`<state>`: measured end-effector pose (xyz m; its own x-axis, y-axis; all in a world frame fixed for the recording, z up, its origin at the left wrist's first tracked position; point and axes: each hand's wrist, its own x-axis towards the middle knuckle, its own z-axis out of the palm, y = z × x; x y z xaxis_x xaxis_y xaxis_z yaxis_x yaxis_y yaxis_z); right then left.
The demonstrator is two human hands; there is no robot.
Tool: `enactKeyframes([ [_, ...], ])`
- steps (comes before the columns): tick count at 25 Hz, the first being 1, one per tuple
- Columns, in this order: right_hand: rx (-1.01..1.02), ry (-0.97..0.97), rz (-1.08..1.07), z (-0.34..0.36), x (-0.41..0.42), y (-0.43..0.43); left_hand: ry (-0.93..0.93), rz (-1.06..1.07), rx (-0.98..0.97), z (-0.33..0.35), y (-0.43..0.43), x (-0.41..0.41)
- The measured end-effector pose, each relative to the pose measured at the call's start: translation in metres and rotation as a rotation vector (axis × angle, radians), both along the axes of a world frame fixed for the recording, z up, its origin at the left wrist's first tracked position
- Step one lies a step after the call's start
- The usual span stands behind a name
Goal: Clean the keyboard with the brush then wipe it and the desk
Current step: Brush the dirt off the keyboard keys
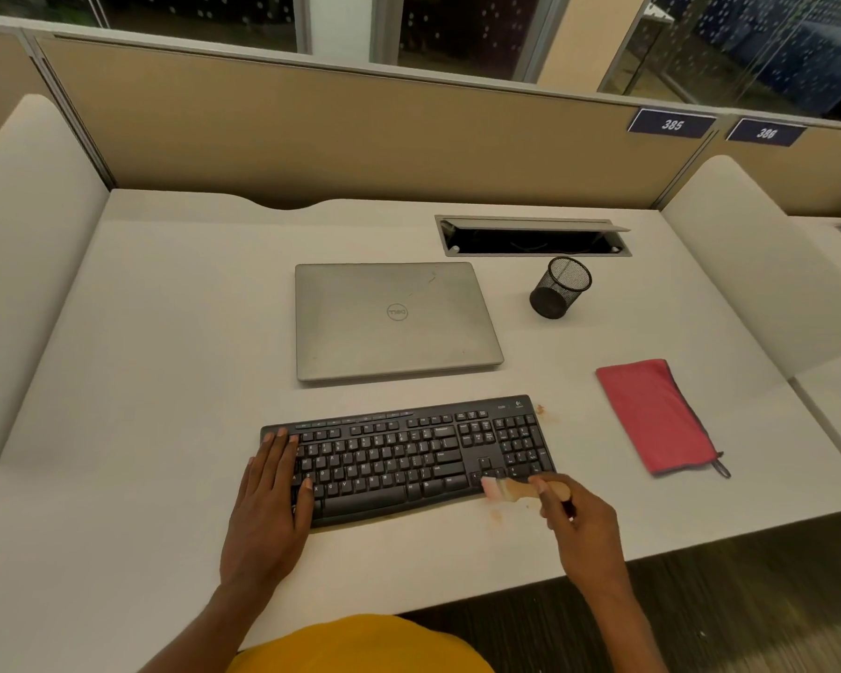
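A black keyboard (409, 454) lies on the white desk (166, 332) near its front edge. My left hand (268, 502) rests flat on the keyboard's left end, fingers straight. My right hand (578, 522) grips the wooden handle of a small brush (511, 489). The pale bristles touch the keyboard's lower right corner, below the arrow keys. A folded red cloth (654, 415) lies on the desk to the right of the keyboard. Small brownish crumbs (540, 409) sit by the keyboard's top right corner, and more crumbs (496, 514) lie just below the brush.
A closed grey laptop (394, 320) lies behind the keyboard. A black mesh pen cup (559, 288) stands to its right, in front of an open cable hatch (530, 238). White side dividers and a beige back panel enclose the desk.
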<state>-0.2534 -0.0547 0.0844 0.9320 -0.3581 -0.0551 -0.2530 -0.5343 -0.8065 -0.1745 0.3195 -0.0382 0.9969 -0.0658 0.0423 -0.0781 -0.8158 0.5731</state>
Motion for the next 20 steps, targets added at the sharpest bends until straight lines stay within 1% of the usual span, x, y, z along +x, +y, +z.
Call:
enactKeyframes([
  [8, -0.095, -0.074, -0.34, -0.01, -0.01, -0.035, 0.008, 0.009, 0.009, 0.0, 0.0, -0.001],
  [10, -0.143, -0.096, -0.389, -0.01, -0.011, -0.038, 0.008, 0.009, 0.008, 0.0, 0.0, 0.0],
  [12, -0.127, -0.107, -0.39, -0.006, -0.008, -0.036, 0.009, 0.01, 0.007, 0.0, -0.001, 0.0],
  [15, -0.062, -0.07, -0.34, -0.002, -0.001, -0.028, 0.006, 0.014, 0.006, 0.001, -0.001, 0.0],
  [18, -0.13, -0.146, -0.326, 0.001, 0.007, -0.019, 0.007, 0.014, 0.008, 0.001, -0.002, 0.0],
  [20, -0.108, -0.184, -0.259, 0.002, 0.015, -0.005, 0.011, 0.018, 0.012, 0.002, -0.002, 0.0],
])
